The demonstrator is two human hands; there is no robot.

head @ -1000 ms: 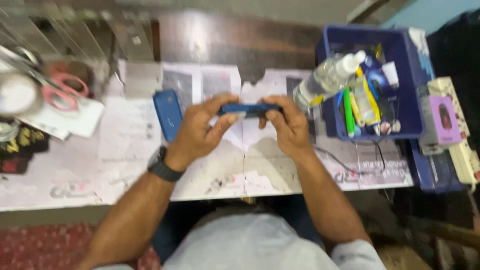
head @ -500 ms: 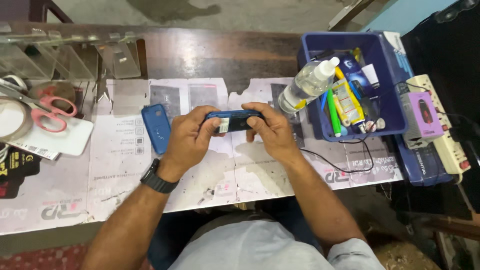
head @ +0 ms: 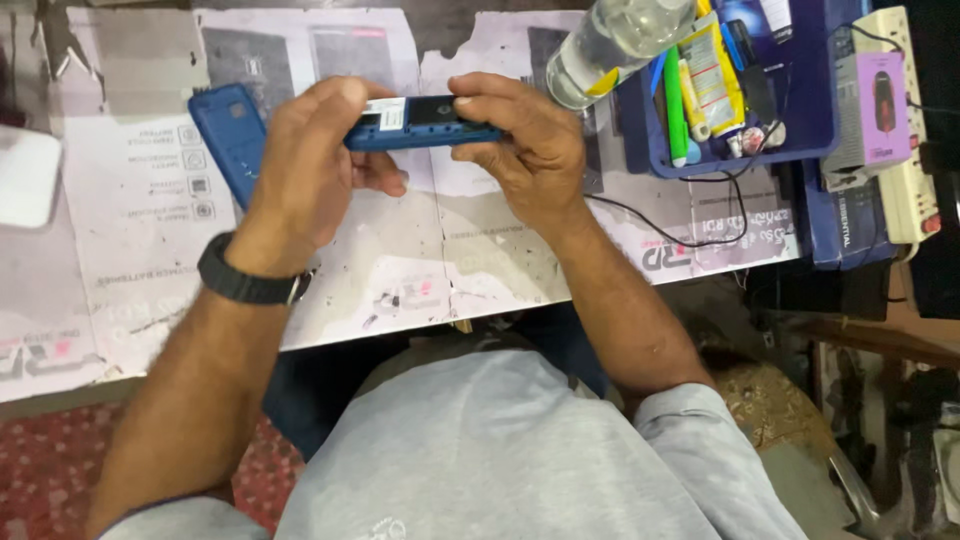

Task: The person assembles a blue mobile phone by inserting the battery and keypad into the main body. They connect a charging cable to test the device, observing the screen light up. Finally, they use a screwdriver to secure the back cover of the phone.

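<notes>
Together, the left hand [head: 305,160] and right hand [head: 525,150] grasp a slim blue handset with an open back [head: 420,125] by its two ends, holding it just above the paper-covered worktop [head: 400,270], while a blue plastic back cover [head: 228,135] lies beside the left hand.

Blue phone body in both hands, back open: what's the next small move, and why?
Probably reach the left hand for the blue back cover lying on the paper beside it. The blue phone body is held level between both hands, right hand pinching its end, with the back compartment exposed. The cover is the nearest loose part. That is a judgement only.
</notes>
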